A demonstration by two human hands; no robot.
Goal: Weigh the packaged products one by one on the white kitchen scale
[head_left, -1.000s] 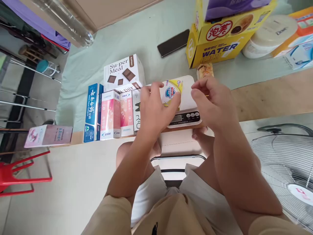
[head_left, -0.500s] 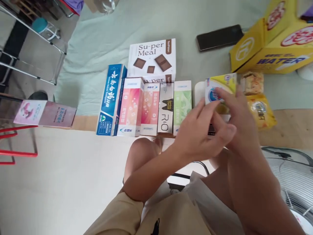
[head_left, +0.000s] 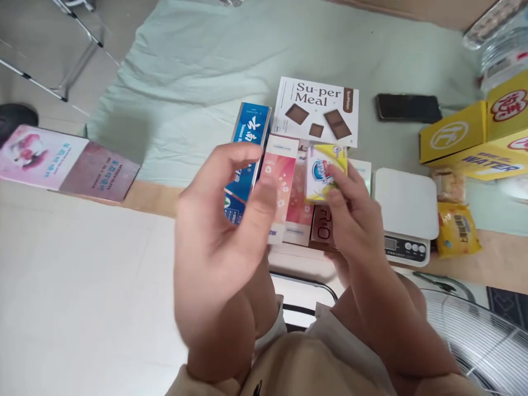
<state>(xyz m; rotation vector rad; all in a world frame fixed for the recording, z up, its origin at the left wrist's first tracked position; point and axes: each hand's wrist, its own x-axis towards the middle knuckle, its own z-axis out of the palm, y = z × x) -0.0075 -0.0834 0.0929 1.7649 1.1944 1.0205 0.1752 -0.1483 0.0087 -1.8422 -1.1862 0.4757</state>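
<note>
My right hand point(head_left: 358, 214) grips a small yellow-and-white soap box point(head_left: 324, 165) between thumb and fingers, above the row of cartons. Spread fingers and a raised thumb show on my left hand point(head_left: 223, 236), which holds nothing. It hovers in front of a blue toothpaste box point(head_left: 251, 132) and hides part of it. Beside that stand a pink-and-white carton point(head_left: 284, 165), a second pink carton point(head_left: 297, 217) and a carton marked RO point(head_left: 322, 228), partly covered by my right hand. A green-and-white carton point(head_left: 363, 169) shows only at its top.
A white digital scale point(head_left: 406, 203) lies right of the cartons, with a yellow snack packet point(head_left: 457, 231) beyond it. Behind are a Su-per Meal box point(head_left: 317, 110), a phone point(head_left: 408, 107) and a yellow carton point(head_left: 454, 137). A pink box point(head_left: 70, 162) sits at left; a fan point(head_left: 482, 335) is lower right.
The soap box has been lifted off the scale and carried left in my right hand. My left hand has moved away from it to the left. The view has shifted, so the cartons appear farther right.
</note>
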